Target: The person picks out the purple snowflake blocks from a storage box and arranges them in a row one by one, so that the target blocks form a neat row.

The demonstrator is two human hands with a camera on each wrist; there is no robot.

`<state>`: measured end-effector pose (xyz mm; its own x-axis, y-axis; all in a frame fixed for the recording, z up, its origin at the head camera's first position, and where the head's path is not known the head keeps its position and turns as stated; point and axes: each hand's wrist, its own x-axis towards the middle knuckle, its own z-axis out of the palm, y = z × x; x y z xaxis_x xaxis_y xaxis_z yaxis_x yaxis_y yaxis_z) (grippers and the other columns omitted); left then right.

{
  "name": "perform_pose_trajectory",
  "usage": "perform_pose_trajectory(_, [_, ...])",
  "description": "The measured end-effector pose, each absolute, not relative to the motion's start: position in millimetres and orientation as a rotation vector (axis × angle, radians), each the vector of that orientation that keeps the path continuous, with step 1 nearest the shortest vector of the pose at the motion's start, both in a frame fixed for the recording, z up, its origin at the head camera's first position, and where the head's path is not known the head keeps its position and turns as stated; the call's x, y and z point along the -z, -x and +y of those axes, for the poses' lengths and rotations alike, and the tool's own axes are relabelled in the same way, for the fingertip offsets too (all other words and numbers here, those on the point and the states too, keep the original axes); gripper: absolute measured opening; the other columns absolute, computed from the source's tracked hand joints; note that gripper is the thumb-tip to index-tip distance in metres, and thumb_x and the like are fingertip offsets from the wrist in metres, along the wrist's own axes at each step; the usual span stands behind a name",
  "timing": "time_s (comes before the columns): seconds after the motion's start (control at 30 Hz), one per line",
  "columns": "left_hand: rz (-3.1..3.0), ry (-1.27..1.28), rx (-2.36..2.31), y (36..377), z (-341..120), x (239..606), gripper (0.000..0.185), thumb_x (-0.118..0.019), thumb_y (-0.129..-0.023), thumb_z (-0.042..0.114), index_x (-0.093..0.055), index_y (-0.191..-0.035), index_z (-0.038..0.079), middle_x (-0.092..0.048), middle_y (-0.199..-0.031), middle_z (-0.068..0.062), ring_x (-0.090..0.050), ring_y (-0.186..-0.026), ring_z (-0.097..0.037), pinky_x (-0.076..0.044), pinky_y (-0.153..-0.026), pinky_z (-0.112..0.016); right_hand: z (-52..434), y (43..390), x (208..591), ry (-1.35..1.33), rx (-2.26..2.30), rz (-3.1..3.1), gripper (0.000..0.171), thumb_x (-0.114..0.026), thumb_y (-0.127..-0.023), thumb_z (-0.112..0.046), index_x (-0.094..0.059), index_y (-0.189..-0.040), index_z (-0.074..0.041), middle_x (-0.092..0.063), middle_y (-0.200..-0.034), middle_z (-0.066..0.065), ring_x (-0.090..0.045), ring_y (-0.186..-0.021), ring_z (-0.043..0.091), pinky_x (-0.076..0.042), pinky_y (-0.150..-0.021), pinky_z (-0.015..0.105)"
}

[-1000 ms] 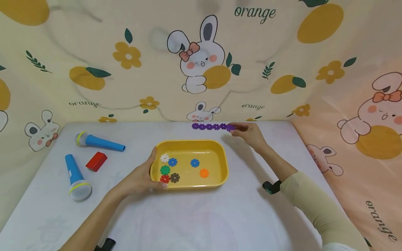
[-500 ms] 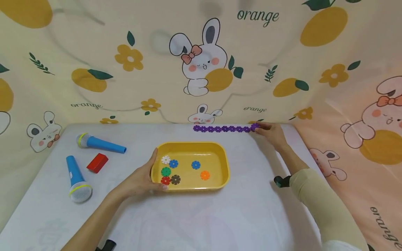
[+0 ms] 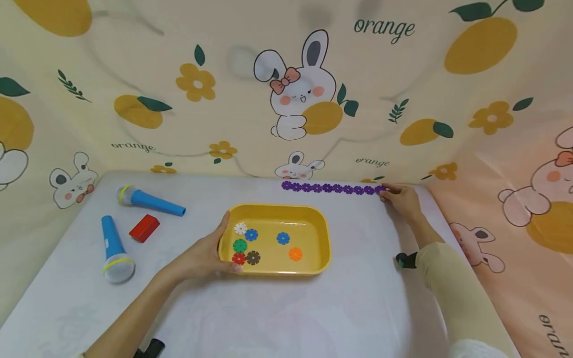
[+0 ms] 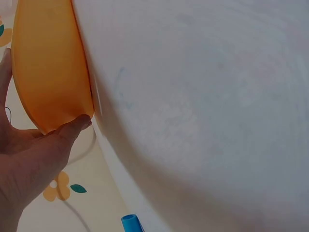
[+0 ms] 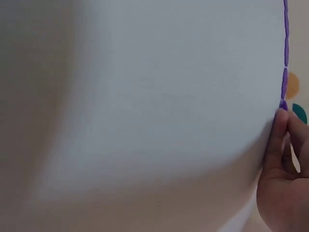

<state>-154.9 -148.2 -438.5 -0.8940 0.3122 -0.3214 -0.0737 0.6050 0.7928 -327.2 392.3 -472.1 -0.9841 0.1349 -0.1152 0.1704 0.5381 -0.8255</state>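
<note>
A yellow tray (image 3: 273, 207) sits mid-table and holds several coloured snowflake discs, among them a white one (image 3: 240, 228) and an orange one (image 3: 295, 254). My left hand (image 3: 203, 256) grips the tray's left end, thumb on the rim. In the left wrist view the thumb of that hand (image 4: 34, 159) presses on the tray's outer wall (image 4: 48, 63). A chain of purple discs (image 3: 331, 188) lies along the table's back edge. My right hand (image 3: 394, 195) pinches its right end. In the right wrist view the fingertips of this hand (image 5: 285, 164) meet the chain (image 5: 285, 72).
Two blue toy microphones (image 3: 149, 201) (image 3: 114, 248) and a red block (image 3: 144, 228) lie at the left of the white table. Patterned cloth walls close in the back and both sides. A black strap (image 3: 406, 259) sits at my right wrist.
My right hand has slid to the right along the back edge, and a longer stretch of the purple chain now shows. The left hand and the tray have stayed put.
</note>
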Motion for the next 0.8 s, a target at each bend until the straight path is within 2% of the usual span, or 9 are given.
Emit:
perform_pose_trajectory(0.23, [2.415,-0.186,-1.219,156.3,-148.3,437.8,0.129,-0.089,-0.074,0.031,0.006,-0.160,0.020,-0.032,-0.157,-0.016,-0.046,-0.124,-0.031,-0.051,-0.100,-0.039,391.1,339.0,461.5,-0.280,1.456,2.629,0.047,-0.066,-0.097,-0.014,-0.055,-0.139,0.001,-0.072,-0.089,-0.005,-0.070,-0.074,0.006,-0.056,-0.071,0.016])
perform_pose_trajectory(0.4, [2.407,-0.168,-1.233,157.7,-149.7,439.7,0.129,-0.089,-0.074,0.031,0.006,-0.160,0.022,-0.030,-0.158,-0.016,-0.045,-0.125,-0.031,-0.050,-0.102,-0.041,388.3,343.8,463.5,-0.278,1.451,2.606,0.049,-0.066,-0.097,-0.015,-0.053,-0.141,0.002,-0.071,-0.085,-0.005,-0.069,-0.072,0.007,-0.057,-0.071,0.018])
perform_pose_trajectory(0.5, [2.405,-0.186,-1.256,158.9,-151.0,441.0,0.127,-0.088,-0.075,0.030,0.006,-0.160,0.024,-0.028,-0.159,-0.015,-0.044,-0.126,-0.032,-0.049,-0.102,-0.042,385.0,345.1,465.0,-0.298,1.424,2.648,0.050,-0.066,-0.097,-0.021,-0.054,-0.142,-0.004,-0.070,-0.084,-0.006,-0.066,-0.070,0.005,-0.055,-0.068,0.015])
perform_pose_trajectory(0.63, [2.446,-0.249,-1.260,158.3,-155.0,441.8,0.123,-0.086,-0.078,0.031,0.005,-0.161,0.023,-0.021,-0.163,-0.014,-0.037,-0.138,-0.035,-0.042,-0.109,-0.047,373.8,341.0,465.4,-0.236,1.374,2.784,0.050,-0.065,-0.098,-0.030,-0.056,-0.142,-0.007,-0.072,-0.091,0.004,-0.064,-0.071,0.004,-0.051,-0.064,0.013])
perform_pose_trajectory(0.73, [2.533,-0.290,-1.157,156.2,-161.8,442.1,0.122,-0.086,-0.077,0.036,0.001,-0.161,0.019,-0.019,-0.164,-0.013,-0.026,-0.147,-0.037,-0.033,-0.113,-0.054,362.2,326.7,464.6,-0.125,1.302,2.913,0.047,-0.064,-0.098,-0.031,-0.059,-0.138,-0.006,-0.072,-0.107,0.014,-0.070,-0.082,0.014,-0.053,-0.067,0.017])
perform_pose_trajectory(0.8, [2.607,-0.321,-1.058,154.6,-167.3,443.0,0.121,-0.087,-0.076,0.039,-0.004,-0.161,0.017,-0.018,-0.164,-0.014,-0.021,-0.148,-0.039,-0.030,-0.113,-0.058,356.5,313.4,463.6,-0.041,1.243,2.993,0.045,-0.064,-0.098,-0.028,-0.061,-0.136,-0.006,-0.070,-0.115,0.018,-0.071,-0.092,0.025,-0.057,-0.074,0.027])
